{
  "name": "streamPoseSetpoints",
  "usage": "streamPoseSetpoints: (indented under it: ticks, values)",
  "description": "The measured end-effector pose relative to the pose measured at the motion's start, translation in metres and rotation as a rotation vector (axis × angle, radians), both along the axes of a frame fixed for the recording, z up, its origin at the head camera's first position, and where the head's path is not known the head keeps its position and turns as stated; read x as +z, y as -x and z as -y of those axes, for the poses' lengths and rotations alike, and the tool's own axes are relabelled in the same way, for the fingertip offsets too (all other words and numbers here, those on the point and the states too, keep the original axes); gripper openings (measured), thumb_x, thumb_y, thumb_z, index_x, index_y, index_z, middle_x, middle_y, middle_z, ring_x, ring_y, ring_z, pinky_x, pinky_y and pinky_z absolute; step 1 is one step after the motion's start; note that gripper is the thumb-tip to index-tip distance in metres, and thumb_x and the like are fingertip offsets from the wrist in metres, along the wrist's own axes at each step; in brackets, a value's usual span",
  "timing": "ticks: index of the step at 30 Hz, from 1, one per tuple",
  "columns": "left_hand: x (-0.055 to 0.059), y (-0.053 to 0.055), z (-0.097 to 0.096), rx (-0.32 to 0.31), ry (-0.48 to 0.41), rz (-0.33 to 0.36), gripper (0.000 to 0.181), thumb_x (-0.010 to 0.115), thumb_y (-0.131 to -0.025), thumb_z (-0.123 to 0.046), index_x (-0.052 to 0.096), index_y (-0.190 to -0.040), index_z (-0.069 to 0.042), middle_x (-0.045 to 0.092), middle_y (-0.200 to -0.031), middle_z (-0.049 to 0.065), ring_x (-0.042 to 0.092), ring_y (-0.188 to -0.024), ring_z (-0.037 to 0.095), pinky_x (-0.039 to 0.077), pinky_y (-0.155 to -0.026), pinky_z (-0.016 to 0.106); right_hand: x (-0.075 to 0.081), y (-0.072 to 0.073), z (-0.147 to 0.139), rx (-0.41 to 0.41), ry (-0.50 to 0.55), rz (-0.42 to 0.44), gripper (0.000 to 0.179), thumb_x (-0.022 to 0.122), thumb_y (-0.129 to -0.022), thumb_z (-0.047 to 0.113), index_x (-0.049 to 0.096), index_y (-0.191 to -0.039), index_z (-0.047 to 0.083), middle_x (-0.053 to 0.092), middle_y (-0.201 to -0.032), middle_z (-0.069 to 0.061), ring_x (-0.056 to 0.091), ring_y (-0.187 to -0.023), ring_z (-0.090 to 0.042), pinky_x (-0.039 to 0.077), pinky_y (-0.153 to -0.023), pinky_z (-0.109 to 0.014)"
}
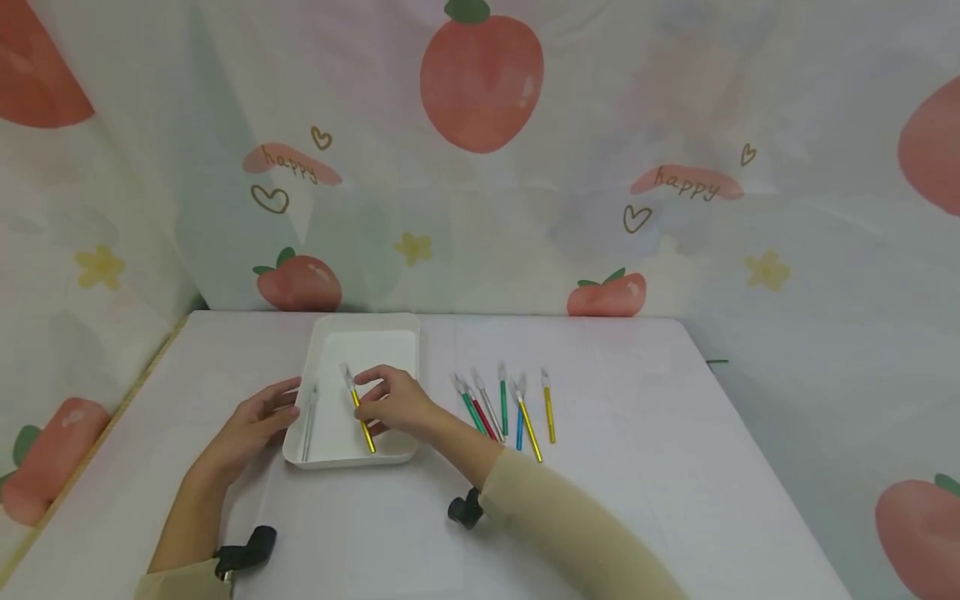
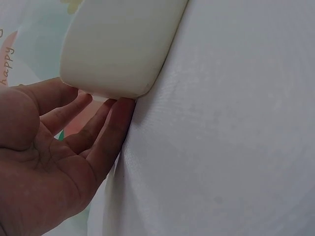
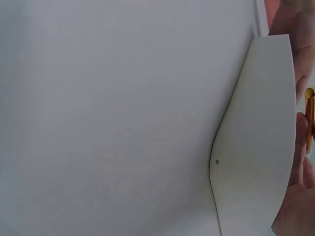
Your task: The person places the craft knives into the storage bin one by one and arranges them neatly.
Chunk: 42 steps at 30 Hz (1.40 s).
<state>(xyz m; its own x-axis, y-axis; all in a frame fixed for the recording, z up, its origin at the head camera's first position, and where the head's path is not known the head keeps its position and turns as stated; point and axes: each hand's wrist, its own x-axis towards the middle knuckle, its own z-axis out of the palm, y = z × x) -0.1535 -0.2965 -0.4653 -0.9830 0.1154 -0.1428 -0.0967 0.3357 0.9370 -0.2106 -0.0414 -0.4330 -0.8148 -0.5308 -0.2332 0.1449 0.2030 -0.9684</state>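
Observation:
A white tray [image 1: 352, 458] lies at the left of the table. My left hand [image 1: 258, 425] is at its left side; in the left wrist view the fingertips touch the outside of the tray wall [image 2: 113, 54]. My right hand [image 1: 397, 404] pinches a gold craft knife [image 1: 362, 421] between thumb and fingers, over the tray. Its clear-capped end points away and up. The right wrist view shows the gold handle [image 3: 309, 123] among the fingers, partly cut off by the frame. One silver craft knife [image 1: 308, 429] lies along the tray's left inner side.
Right of the tray lie several capped craft knives: green [image 1: 504, 408], red [image 1: 491, 425], blue [image 1: 519, 429] and gold [image 1: 550, 412]. My right forearm passes close to their near ends. A printed cloth [image 1: 487, 233] hangs behind the table [image 1: 637, 500].

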Motion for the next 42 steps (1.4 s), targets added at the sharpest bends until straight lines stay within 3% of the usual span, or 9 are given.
streamPoseSetpoints:
  ticks: [13,20,26,35,42]
  values:
    - [0.000,0.001,0.000,-0.004,-0.017,-0.026,0.061,0.056,-0.103,-0.023,0.030,-0.155,-0.004,0.037,-0.153,0.027,0.044,-0.135,0.043,0.048,-0.089,0.017,-0.015,-0.011,0.027,-0.091,-0.083,-0.041,0.037,0.076,-0.083,0.002,0.063,-0.117,0.008,0.070,-0.082,-0.003,0.071,-0.064,-0.019,0.059,-0.062,-0.034]
    - [-0.001,0.003,-0.004,-0.014,0.007,-0.015,0.061,0.056,-0.103,-0.023,0.030,-0.155,-0.003,0.038,-0.153,0.028,0.045,-0.136,0.043,0.052,-0.095,0.030,-0.022,-0.017,0.033,-0.126,-0.195,-0.095,0.033,0.078,-0.083,0.007,0.065,-0.113,0.011,0.069,-0.080,0.001,0.068,-0.064,-0.013,0.056,-0.060,-0.027]
    - [0.000,0.004,-0.006,-0.004,0.010,-0.017,0.060,0.055,-0.103,-0.021,0.030,-0.155,-0.004,0.040,-0.152,0.028,0.045,-0.136,0.043,0.051,-0.097,0.033,-0.024,-0.017,0.038,-0.135,-0.171,-0.101,0.030,0.078,-0.084,0.008,0.066,-0.112,0.010,0.069,-0.082,0.000,0.067,-0.065,-0.012,0.056,-0.061,-0.026]
    - [-0.001,0.003,-0.003,-0.009,-0.006,-0.030,0.059,0.055,-0.103,-0.019,0.031,-0.154,-0.001,0.040,-0.151,0.030,0.044,-0.136,0.044,0.049,-0.090,0.018,-0.022,-0.019,0.046,-0.077,-0.121,-0.052,0.030,0.073,-0.086,0.002,0.066,-0.113,0.010,0.070,-0.089,-0.003,0.068,-0.068,-0.015,0.058,-0.064,-0.029]
    - [0.000,0.001,0.000,-0.006,-0.005,-0.027,0.060,0.056,-0.103,-0.021,0.031,-0.154,-0.002,0.039,-0.151,0.030,0.044,-0.135,0.043,0.049,-0.088,0.017,-0.021,-0.018,0.050,0.007,-0.118,-0.059,0.035,0.074,-0.085,0.002,0.065,-0.117,0.013,0.071,-0.091,-0.001,0.068,-0.069,-0.013,0.057,-0.064,-0.028]
